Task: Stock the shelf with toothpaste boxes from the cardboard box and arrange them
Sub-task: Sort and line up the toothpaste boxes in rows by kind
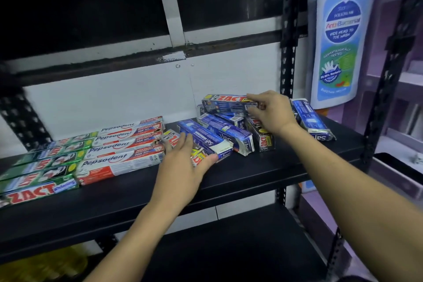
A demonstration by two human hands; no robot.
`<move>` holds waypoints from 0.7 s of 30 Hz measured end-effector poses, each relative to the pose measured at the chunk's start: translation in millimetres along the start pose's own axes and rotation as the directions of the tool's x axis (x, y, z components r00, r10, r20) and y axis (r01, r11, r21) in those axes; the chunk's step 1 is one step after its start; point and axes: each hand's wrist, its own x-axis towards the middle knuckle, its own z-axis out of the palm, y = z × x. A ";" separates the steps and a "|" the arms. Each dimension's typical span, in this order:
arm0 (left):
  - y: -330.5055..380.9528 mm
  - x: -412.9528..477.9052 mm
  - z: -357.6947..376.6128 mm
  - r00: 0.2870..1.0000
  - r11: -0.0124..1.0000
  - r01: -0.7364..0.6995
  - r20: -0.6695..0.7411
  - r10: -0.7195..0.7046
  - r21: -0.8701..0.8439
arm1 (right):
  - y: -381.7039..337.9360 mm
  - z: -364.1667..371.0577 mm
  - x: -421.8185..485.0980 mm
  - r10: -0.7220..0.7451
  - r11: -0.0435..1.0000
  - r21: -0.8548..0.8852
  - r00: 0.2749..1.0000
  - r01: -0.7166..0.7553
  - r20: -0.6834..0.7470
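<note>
On the black shelf (251,174) lie neat rows of green Zact boxes (39,167) at the left and white-red Pepsodent boxes (123,146) beside them. A loose heap of blue boxes (219,135) and black Zact boxes sits at the middle right. My left hand (183,165) lies over a black Zact box (174,138) at the heap's left edge, fingers spread and thumb against a blue box. My right hand (272,112) pinches the end of a black Zact box (226,103) on top of the heap. No cardboard box is in view.
A big white bottle (336,39) with a blue label stands at the right by the black perforated upright (288,30). One blue box (311,119) lies apart at the shelf's right end. A lower shelf (229,247) runs below. White wall behind.
</note>
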 end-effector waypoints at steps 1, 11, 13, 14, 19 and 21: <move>-1.4 0.4 -3.4 1.000 1.000 -0.008 -0.029 0.007 -0.029 | 1.3 -3.0 -4.1 0.002 1.000 0.009 0.999 -0.002 -0.037; 53.3 24.6 -21.8 0.924 0.924 -0.373 -0.123 0.361 -0.089 | 21.6 -47.5 -69.5 0.124 0.992 0.033 0.880 -0.123 -0.458; 69.5 37.6 -13.1 0.897 0.893 -0.441 -0.076 0.435 -0.096 | 21.4 -50.2 -84.3 0.146 0.987 0.006 0.872 -0.162 -0.468; 77.1 43.9 -7.3 0.889 0.881 -0.458 -0.050 0.456 -0.117 | 22.1 -49.6 -91.1 0.148 0.985 -0.014 0.878 -0.174 -0.456; 108.1 66.7 26.9 0.869 0.859 -0.473 0.056 0.491 -0.196 | 25.6 -42.6 -112.4 0.086 0.981 -0.142 0.949 -0.134 -0.302; 115.1 72.3 38.3 0.865 0.857 -0.476 0.072 0.497 -0.199 | 28.6 -43.1 -115.8 0.108 0.976 -0.165 0.976 -0.140 -0.190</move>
